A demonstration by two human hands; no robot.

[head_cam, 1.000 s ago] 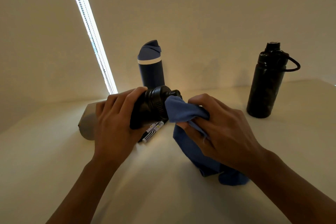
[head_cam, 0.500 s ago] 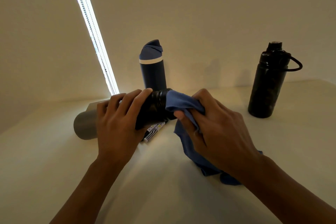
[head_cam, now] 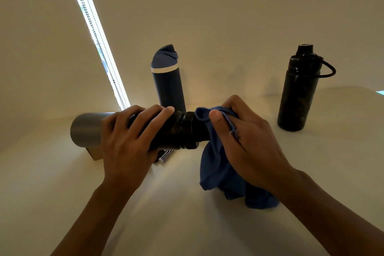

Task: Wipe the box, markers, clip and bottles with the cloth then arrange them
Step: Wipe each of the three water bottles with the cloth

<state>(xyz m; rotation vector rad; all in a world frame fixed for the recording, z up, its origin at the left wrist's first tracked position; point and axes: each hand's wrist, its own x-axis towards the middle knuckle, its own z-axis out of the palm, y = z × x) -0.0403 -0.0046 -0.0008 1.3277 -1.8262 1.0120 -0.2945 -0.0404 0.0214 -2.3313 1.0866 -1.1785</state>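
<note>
grey steel bottle with black cap (head_cam: 87, 130) held sideways, gripped by left hand (head_cam: 126, 145), blue cloth (head_cam: 218, 164) pinched on cap by right hand (head_cam: 247, 141), 2 bottles upright at 12 and 2 o'clock

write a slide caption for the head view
Left hand holds a grey bottle sideways while the right hand wipes its cap with a blue cloth.

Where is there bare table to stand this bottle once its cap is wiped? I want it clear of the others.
Bare table lies between the blue bottle and the black bottle, and along the near edge between the forearms. It is crowded under the held bottle: a box and markers lie there, with the cloth to their right.
</note>
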